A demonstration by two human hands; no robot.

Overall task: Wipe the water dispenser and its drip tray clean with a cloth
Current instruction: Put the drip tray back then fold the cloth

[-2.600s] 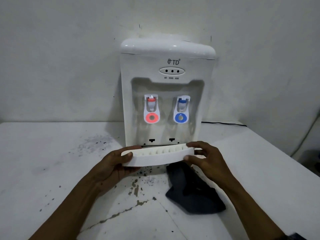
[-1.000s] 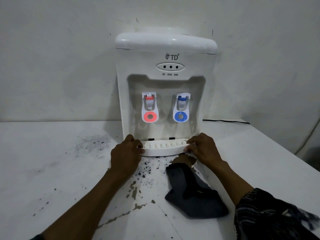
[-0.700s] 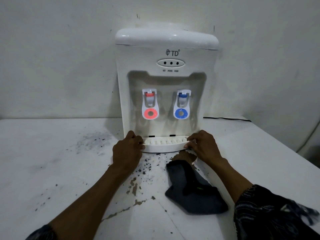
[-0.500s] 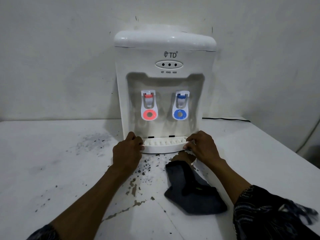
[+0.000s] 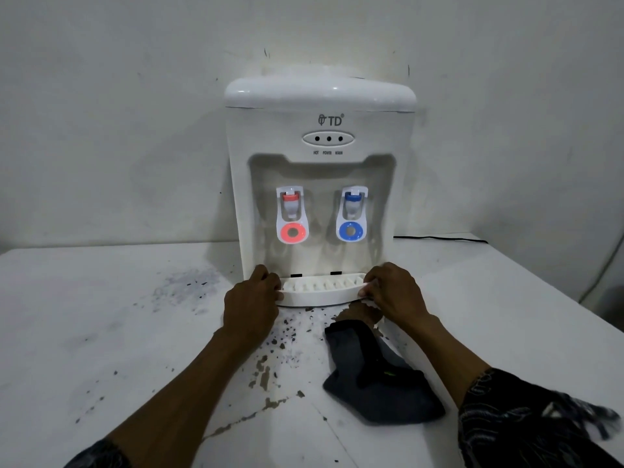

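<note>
The dark cloth (image 5: 381,376) lies loose on the table (image 5: 101,332), just short of the right wrist, in nobody's grasp. Past it, the left hand (image 5: 250,305) and right hand (image 5: 393,293) each curl round one end of the tray (image 5: 320,292), which spans between them. Just beyond the knuckles rises the dispenser (image 5: 320,163), with the tray at its foot. I'd say the tray is being seated; next, one hand must let go and take up the cloth.

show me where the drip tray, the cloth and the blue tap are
drip tray (image 5: 320,298), head view, on its front wall
cloth (image 5: 378,376), head view, on the middle of the dark fabric
blue tap (image 5: 352,211), head view, on the white spout under the blue cap
</note>
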